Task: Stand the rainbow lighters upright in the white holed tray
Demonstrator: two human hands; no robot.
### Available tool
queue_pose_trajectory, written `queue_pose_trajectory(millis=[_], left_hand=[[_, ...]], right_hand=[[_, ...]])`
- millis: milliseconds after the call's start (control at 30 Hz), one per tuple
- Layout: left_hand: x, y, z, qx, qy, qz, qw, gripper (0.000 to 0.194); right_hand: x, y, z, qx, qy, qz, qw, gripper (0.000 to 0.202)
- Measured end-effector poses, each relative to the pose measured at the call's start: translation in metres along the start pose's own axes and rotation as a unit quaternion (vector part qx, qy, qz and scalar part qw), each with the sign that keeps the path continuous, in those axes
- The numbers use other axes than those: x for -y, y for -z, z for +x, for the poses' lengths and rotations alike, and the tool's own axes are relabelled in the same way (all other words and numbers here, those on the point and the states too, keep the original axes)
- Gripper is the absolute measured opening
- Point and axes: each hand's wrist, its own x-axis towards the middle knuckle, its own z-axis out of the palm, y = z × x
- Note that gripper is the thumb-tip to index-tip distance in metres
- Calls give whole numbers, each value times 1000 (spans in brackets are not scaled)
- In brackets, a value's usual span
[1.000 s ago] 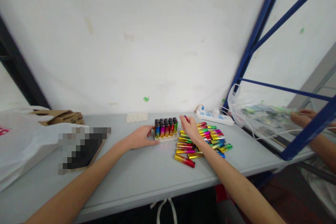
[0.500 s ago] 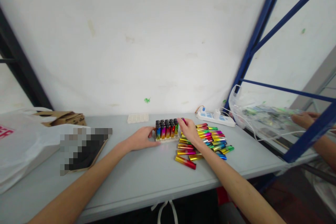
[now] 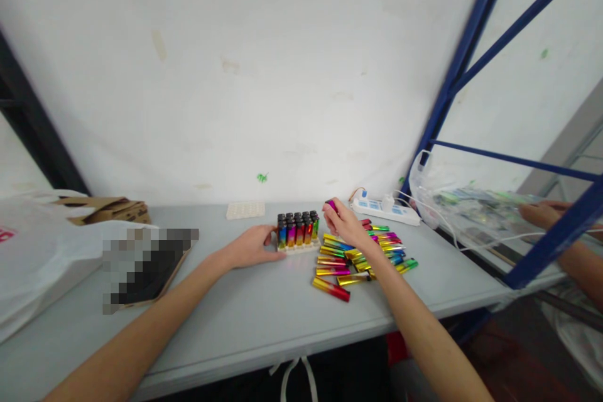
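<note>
Several colourful lighters with black tops stand upright in rows in a white tray. My left hand grips the left end of this tray, thumb at the front corner. Just right of the tray, my right hand is raised with its fingers closed round a purple lighter, whose end pokes out above the fingers. Under and beside my right wrist lies a loose pile of shiny lighters in yellow, red, green, blue and pink.
A second white tray lies near the wall. Behind the pile is a power strip with cables. A dark flat object and a white plastic bag are on the left. Beyond the blue frame, another person's hand touches plastic bags.
My right hand has moved slightly up and to the right, away from the tray's right end, with the purple lighter in it. My left hand still grips the tray.
</note>
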Motion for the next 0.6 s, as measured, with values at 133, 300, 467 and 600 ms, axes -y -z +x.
queue_pose_trajectory(millis=[133,300,467,600], left_hand=[[0,0,0,1,-1,3,1000,59],[-1,0,0,5,3,7,1000,63],[0,-1,0,2,2,2,1000,61],[-2,0,0,6,3,1,1000,60]], right_hand=[[2,14,0,21,68,-106,992,44],[-1,20,-3,96,74,-195,973,50],[-5,18,-4,140,59,-160,975,45],[-8,14,-3,162,50,-189,967,42]])
